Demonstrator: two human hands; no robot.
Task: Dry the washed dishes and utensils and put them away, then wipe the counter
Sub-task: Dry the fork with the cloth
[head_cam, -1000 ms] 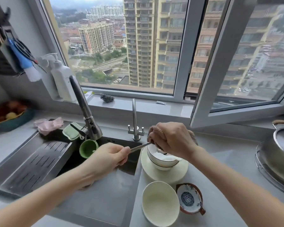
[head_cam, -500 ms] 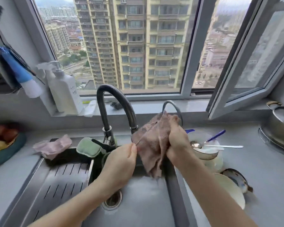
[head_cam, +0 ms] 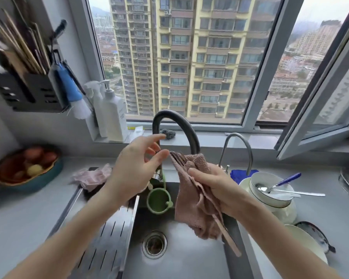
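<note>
Since 0.5 s ago the left hand (head_cam: 135, 170) has let go of the chopstick tips it was pinching. It now hovers with fingers spread wide, holding nothing, its thumb and forefinger just short of those tips.

Up and to the left of that hand, a wall holder (head_cam: 38, 93) already carries sticks and tools, and is probably where these go next. Just left of its wrist lies a pink rag (head_cam: 93, 176). Below its fingers a green cup (head_cam: 158, 202) hangs at the edge of the sink (head_cam: 185, 258).

The right hand (head_cam: 216, 188) grips a brownish cloth (head_cam: 191, 210) folded round a bundle of chopsticks (head_cam: 231, 242). Their tips poke out toward the left hand and their long ends slant down past the right wrist, over the sink.

Right of that hand, stacked bowls (head_cam: 266, 198) hold spoons (head_cam: 299, 193). Nearer the forearm, a plate (head_cam: 304, 244) sits on the counter (head_cam: 320, 214).

Judging by this, the work is early. The chopsticks are being dried. Bowls, spoons and plate wait untouched, nothing here looks stowed yet, and the counter wipe comes last.
</note>
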